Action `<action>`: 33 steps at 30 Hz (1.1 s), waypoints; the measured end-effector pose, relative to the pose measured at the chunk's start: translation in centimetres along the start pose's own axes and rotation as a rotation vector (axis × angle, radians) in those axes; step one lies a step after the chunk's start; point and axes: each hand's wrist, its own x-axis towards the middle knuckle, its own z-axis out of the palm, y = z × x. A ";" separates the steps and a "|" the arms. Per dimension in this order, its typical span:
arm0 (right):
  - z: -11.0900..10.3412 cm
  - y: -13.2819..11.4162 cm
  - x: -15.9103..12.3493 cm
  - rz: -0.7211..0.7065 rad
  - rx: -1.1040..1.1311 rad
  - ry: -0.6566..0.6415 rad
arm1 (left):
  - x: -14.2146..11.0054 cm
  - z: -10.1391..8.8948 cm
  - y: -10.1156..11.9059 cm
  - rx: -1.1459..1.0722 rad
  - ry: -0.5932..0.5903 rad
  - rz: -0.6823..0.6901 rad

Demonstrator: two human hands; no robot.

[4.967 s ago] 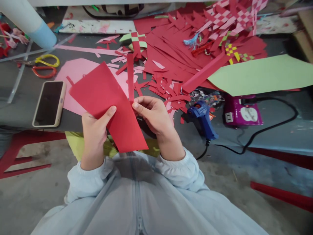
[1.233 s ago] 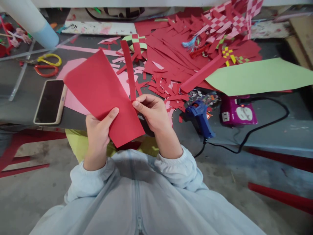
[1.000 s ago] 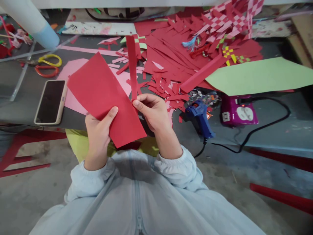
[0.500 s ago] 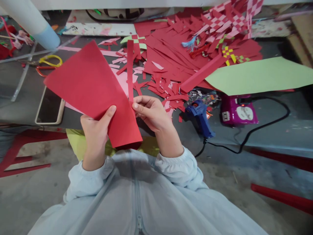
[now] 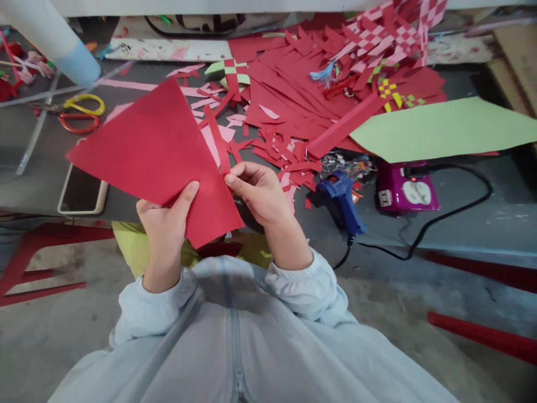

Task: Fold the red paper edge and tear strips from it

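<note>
The left hand [image 5: 165, 228] clamps a smooth, angular red paper sheet [image 5: 155, 145] over the dark tabletop's [image 5: 507, 221] near edge; the right hand [image 5: 267, 196] pinches a narrow, flat red strip [image 5: 217, 140] beside it.

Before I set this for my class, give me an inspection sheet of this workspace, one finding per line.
Surface: dark grey tabletop, paper heaped toward its far side.
Work in hand: red paper sheet; narrow red paper strip by its right edge, whether joined cannot be told.
Clutter: paper scraps, scissors, smartphone partly hidden by the sheet, blue glue gun.
Hands: left hand grips the sheet, thumb on top; right hand pinches the strip's lower end.
Cables: black cable loops from the purple power box; glue-gun cord hangs over the front edge.
Surroundings: concrete floor, red furniture parts.
</note>
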 end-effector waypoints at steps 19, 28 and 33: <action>0.2 -0.9 -0.1 0.143 0.098 -0.147 | -0.1 0.0 0.9 -0.015 0.045 -0.009; 0.3 -0.9 -0.1 0.125 0.070 -0.051 | 0.0 -0.1 0.0 -0.088 0.003 0.028; 0.3 -0.3 -0.1 0.057 0.033 0.034 | -0.3 -0.4 0.7 -0.174 -0.125 -0.168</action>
